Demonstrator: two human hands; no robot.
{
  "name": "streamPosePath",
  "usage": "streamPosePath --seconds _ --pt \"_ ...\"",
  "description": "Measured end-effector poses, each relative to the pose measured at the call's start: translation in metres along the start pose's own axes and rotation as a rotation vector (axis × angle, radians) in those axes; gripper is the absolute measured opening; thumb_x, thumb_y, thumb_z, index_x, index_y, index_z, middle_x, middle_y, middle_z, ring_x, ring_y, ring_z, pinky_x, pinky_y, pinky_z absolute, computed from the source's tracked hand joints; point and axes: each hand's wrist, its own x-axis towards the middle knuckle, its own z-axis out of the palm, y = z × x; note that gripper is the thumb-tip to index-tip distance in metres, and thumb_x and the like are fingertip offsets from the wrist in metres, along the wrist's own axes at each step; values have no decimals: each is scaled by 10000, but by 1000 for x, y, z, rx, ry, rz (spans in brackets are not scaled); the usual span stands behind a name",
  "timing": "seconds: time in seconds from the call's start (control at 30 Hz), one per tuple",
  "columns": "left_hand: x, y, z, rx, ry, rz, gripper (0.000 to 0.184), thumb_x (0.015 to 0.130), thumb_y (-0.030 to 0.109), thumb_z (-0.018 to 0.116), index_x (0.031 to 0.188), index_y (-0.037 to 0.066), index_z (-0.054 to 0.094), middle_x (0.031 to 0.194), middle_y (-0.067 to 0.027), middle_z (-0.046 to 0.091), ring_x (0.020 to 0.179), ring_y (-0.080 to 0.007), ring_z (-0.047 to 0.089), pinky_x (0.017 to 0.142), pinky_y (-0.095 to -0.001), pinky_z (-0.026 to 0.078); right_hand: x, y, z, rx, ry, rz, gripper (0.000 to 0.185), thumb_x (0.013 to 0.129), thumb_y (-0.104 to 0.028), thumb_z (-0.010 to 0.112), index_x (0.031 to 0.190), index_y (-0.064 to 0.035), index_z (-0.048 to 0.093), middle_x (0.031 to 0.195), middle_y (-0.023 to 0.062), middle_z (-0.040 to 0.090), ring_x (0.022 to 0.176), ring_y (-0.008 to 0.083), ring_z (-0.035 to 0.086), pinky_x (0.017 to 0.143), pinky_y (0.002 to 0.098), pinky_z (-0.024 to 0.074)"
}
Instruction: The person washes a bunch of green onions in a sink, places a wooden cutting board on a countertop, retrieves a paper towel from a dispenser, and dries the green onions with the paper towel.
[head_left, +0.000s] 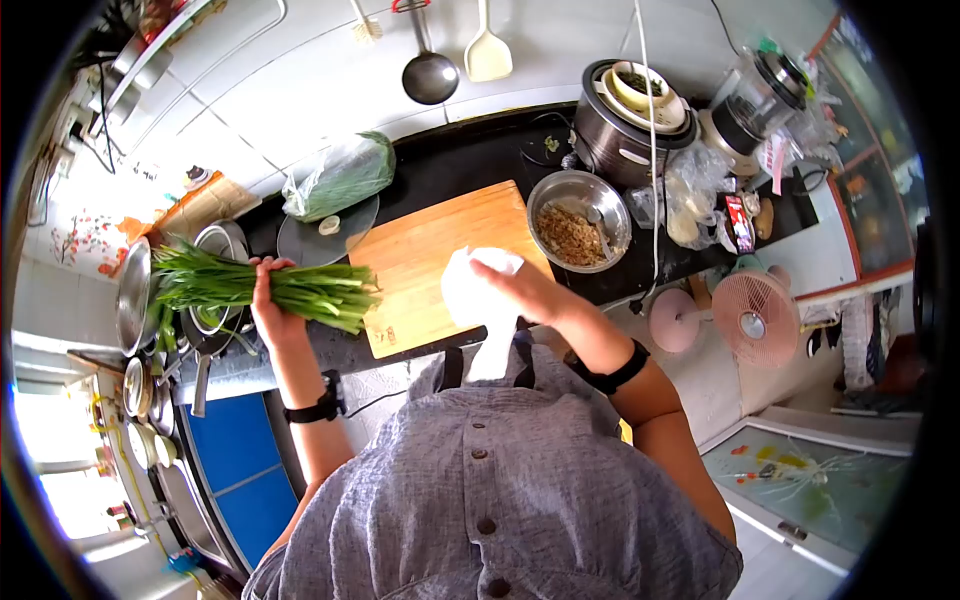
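Observation:
My left hand (272,310) is wrapped round a thick bunch of long green leafy stalks (325,293), held left of the wooden cutting board (405,245). In my right hand (520,287) is a crumpled white cloth or paper (478,290), over the board's near right part; its lower end hangs toward my shirt. Just right of the board stands a metal bowl (575,185) with a brown crumbly mix and a utensil in it. Behind the bunch, a bagged green vegetable (350,175) lies by a round glass lid (300,235).
A cooker (600,130) with stacked bowls stands behind the metal bowl, a blender (755,100) farther right. A white cord (652,150) hangs past the cooker. Pans (135,295) are at the left; a pink fan (755,318) is at the right.

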Motion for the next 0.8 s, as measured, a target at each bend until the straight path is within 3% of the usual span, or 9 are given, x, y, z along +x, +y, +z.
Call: streamPosePath --seconds 0.17,0.3,0.37,0.43,0.5,0.57,0.67,0.73,0.8 --pt "-53 38 -10 295 194 43 223 823 18 589 1011 77 484 816 -42 534 764 -158 548 774 -323 470 49 2 -35 -231 124 -149 503 909 -467 424 1062 -11 569 816 89 592 797 144 570 714 294 450" --pt "-88 41 1 666 410 49 202 779 -4 613 952 33 515 762 -51 548 685 -160 560 620 -277 467 99 -12 -47 -1315 287 -294 158 786 -155 586 848 -33 508 806 111 544 753 274 574 646 361 466" --pt "-103 43 8 785 430 -17 200 775 19 624 947 30 523 754 -48 548 687 -148 559 605 -259 453 134 6 -67 -1361 382 -541 177 736 -120 584 866 -47 488 809 119 545 762 312 570 641 403 473" --pt "-116 42 4 848 410 -86 206 768 41 641 944 25 535 754 -41 555 679 -134 558 595 -252 450 161 17 -87 -1442 394 -517 124 750 -73 541 867 -43 516 803 133 581 760 329 580 644 416 480" --pt "-125 37 5 848 385 -137 216 763 37 643 952 24 539 757 -41 560 678 -136 563 593 -256 452 171 12 -86 -1348 368 -394 138 741 -83 551 861 -29 513 825 132 586 791 334 583 650 426 469" --pt "-128 31 7 793 439 -251 249 741 32 648 961 17 534 749 -65 566 669 -160 575 586 -276 461 179 18 -68 -975 389 -530 245 770 -133 597 977 -20 529 879 148 588 814 311 585 685 377 463" --pt "-123 20 3 680 468 -373 242 743 34 637 958 4 530 727 -78 573 649 -169 580 585 -283 472 152 7 -5 -298 -63 -515 557 713 -164 691 1193 -37 440 1040 132 550 948 238 551 818 331 445" --pt "-115 7 -1 663 455 -457 264 737 36 641 971 -6 526 709 -78 575 622 -171 580 585 -286 481 131 0 36 -357 -483 -579 818 621 -164 746 1320 -58 334 1267 152 432 1158 260 438 972 348 367" --pt "-113 -8 -21 848 266 -487 312 778 92 631 1057 0 526 936 -94 587 837 -200 586 736 -313 484 113 -4 82 -924 -694 -843 775 656 -197 678 1341 -77 336 1311 148 408 1205 286 400 1033 388 290"
